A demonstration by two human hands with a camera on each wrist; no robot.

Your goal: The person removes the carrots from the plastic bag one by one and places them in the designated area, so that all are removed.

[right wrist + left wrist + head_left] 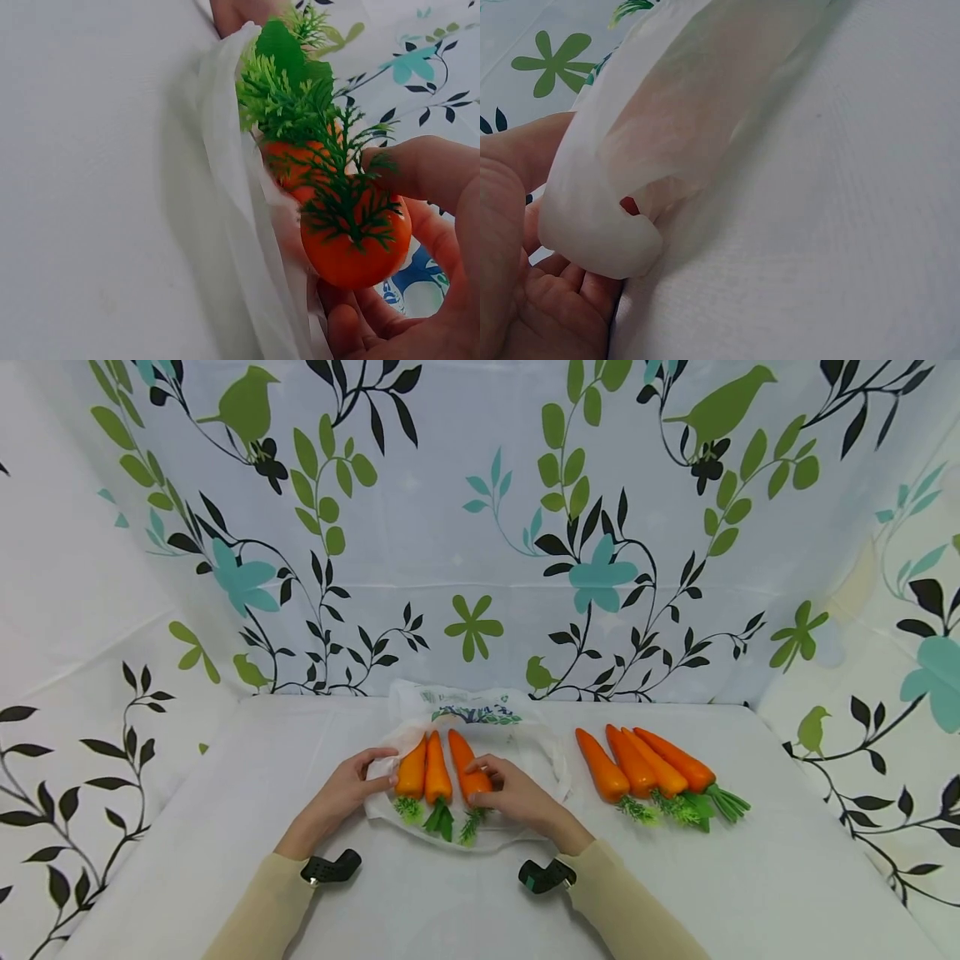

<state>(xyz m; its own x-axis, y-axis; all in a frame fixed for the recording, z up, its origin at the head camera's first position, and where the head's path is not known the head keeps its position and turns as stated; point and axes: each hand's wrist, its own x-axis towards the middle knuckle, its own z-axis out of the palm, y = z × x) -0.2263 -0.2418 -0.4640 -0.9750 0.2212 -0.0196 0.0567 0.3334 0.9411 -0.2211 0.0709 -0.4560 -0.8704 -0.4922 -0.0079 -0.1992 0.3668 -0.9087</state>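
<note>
A thin white plastic bag [536,752] with a printed tree lies spread on the table under three orange carrots with green tops. My left hand [352,785] pinches the bag's left edge, beside the leftmost carrot [410,772]; in the left wrist view the bag's film [607,225] passes between thumb and fingers. The middle carrot [437,777] lies just right of that one. With my right hand [517,793] I grip the rightmost carrot [461,752] of the three near its thick end. Its rounded orange end [356,259] and feathery green sprig face the right wrist camera.
Several more carrots [637,768] lie side by side on the table to the right, tips pointing away, their green tops [727,803] toward me. A white cloth covers the table [465,910]. Behind it hangs a patterned curtain [450,510] with leaves and birds.
</note>
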